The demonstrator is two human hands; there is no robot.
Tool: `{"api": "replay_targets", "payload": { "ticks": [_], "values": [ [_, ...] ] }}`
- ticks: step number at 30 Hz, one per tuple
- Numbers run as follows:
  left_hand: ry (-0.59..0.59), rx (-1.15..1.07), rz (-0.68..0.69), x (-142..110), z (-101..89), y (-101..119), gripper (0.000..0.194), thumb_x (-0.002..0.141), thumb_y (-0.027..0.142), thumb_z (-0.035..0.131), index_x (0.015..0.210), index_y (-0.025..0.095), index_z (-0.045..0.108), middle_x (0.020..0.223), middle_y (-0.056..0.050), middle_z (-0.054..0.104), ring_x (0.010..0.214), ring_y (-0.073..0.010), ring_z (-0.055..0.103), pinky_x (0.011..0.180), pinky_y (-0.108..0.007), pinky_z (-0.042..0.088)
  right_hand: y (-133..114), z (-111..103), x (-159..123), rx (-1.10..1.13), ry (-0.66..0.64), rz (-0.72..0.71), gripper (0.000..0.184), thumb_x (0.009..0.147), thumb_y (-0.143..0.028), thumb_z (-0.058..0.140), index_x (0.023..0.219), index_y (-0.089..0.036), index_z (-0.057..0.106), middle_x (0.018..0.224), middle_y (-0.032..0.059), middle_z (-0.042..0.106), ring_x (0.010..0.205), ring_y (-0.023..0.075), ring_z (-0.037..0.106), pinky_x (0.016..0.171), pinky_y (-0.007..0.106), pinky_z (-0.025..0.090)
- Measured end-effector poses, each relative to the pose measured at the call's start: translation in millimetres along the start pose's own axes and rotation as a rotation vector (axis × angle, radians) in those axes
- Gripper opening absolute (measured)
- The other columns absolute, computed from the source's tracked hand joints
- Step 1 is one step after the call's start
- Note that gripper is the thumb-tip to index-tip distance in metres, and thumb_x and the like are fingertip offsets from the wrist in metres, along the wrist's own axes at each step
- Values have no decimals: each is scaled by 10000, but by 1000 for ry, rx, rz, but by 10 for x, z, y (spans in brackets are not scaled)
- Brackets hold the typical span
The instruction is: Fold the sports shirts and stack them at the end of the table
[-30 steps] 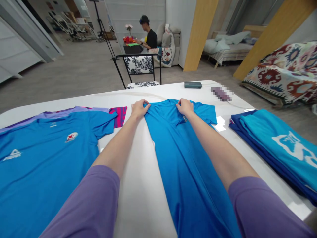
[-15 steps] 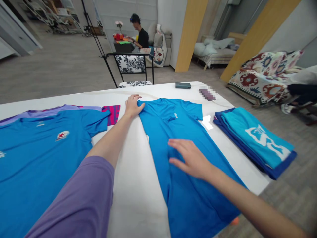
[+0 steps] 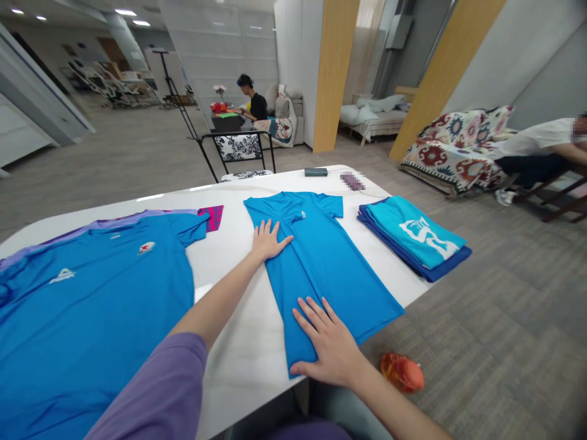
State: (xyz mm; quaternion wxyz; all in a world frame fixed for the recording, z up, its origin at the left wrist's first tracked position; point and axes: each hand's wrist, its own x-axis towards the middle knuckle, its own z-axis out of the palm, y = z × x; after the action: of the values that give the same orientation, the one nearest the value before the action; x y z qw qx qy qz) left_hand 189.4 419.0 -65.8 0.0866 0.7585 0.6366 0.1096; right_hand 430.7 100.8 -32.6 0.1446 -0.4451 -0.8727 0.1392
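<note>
A blue T-shirt (image 3: 339, 263), folded lengthwise into a long narrow shape, lies on the white table (image 3: 238, 293). My left hand (image 3: 268, 240) rests flat with spread fingers on its left side, below the collar. Nearer to me, my right hand (image 3: 328, 345) is also flat and spread, on the lower part of the shirt by the hem. Neither hand grips the cloth. Left of my left arm, another blue T-shirt (image 3: 105, 305) with small chest logos is spread out, over purple and pink shirts (image 3: 213, 218) that show at its far edge.
Folded clothes (image 3: 413, 235), turquoise over dark blue, are stacked at the table's right edge. A dark box (image 3: 316, 172) and a blurred purple item (image 3: 352, 181) lie at the back. Beyond stands a chair (image 3: 238, 150). An orange object (image 3: 402, 371) is on the floor. Two people sit farther off.
My left hand has moved from the shirt's shoulder down onto its side. My right hand has slid toward me to the lower end. The head view has tilted up and back.
</note>
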Motion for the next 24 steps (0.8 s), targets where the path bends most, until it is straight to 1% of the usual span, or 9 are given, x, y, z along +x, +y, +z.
{"api": "replay_targets", "payload": {
  "ticks": [5, 9, 12, 14, 16, 18, 20, 22, 24],
  "values": [
    [-46, 48, 38, 20, -100, 34, 1125, 948, 983, 337, 1839, 298, 304, 1916, -76, 146, 1790, -383, 23, 1445, -575, 77, 5, 32, -155, 48, -31, -47, 1103, 920, -860, 730, 1813, -337, 349, 1902, 101, 207, 1755, 407, 236, 1431, 733, 102],
    [-58, 83, 44, -64, -104, 88, 1121, 968, 963, 318, 1847, 270, 271, 1917, -106, 127, 1788, -397, 29, 1437, -590, 80, -67, 23, -227, 94, -26, -50, 1208, 876, -955, 687, 1825, -304, 320, 1899, 130, 201, 1750, 423, 244, 1432, 729, 87],
    [-103, 107, 18, -85, -145, 151, 1128, 951, 959, 390, 1836, 264, 307, 1909, -137, 168, 1782, -430, 70, 1419, -631, 111, -12, -198, -321, 119, -1, -97, 1166, 912, -942, 657, 1831, -324, 291, 1882, 98, 286, 1725, 385, 322, 1443, 676, 122],
    [-47, 106, 4, 6, -215, 281, 1033, 966, 923, 436, 1761, 264, 462, 1869, -176, 298, 1757, -452, 185, 1398, -655, 156, 198, -455, -422, 106, 81, -30, 1029, 988, -859, 646, 1814, -329, 336, 1833, 90, 410, 1668, 371, 420, 1405, 641, 246],
    [88, 50, 36, 225, -287, 543, 844, 1005, 845, 486, 1582, 250, 645, 1750, -219, 489, 1675, -466, 368, 1360, -660, 247, 559, -725, -563, 58, 218, 172, 808, 1071, -739, 615, 1719, -272, 496, 1692, 136, 589, 1523, 373, 574, 1263, 597, 425],
    [146, -75, 101, 576, -299, 949, 628, 1029, 741, 561, 1364, 240, 738, 1543, -220, 670, 1504, -443, 570, 1268, -613, 408, 986, -929, -748, -13, 317, 410, 574, 1126, -648, 562, 1490, -217, 665, 1427, 161, 750, 1274, 351, 715, 1068, 536, 518],
    [92, -192, 153, 1008, -200, 1456, 474, 1033, 650, 617, 1239, 242, 743, 1347, -174, 769, 1311, -379, 699, 1124, -511, 539, 1353, -1023, -959, -76, 339, 607, 459, 1137, -632, 534, 1255, -222, 705, 1158, 123, 800, 1029, 317, 762, 910, 481, 528],
    [33, -244, 174, 1443, 1, 1984, 402, 1030, 595, 646, 1199, 241, 736, 1252, -142, 801, 1199, -338, 743, 1027, -450, 579, 1569, -1017, -1153, -90, 305, 750, 438, 1120, -665, 545, 1124, -249, 681, 996, 72, 784, 857, 288, 751, 783, 429, 503],
    [19, -258, 156, 1817, 251, 2448, 415, 998, 589, 700, 1197, 226, 735, 1245, -166, 802, 1214, -369, 741, 1036, -479, 569, 1645, -944, -1290, -62, 269, 835, 434, 1098, -688, 568, 1068, -264, 658, 921, 47, 766, 760, 272, 727, 697, 400, 470]
  ]
}}
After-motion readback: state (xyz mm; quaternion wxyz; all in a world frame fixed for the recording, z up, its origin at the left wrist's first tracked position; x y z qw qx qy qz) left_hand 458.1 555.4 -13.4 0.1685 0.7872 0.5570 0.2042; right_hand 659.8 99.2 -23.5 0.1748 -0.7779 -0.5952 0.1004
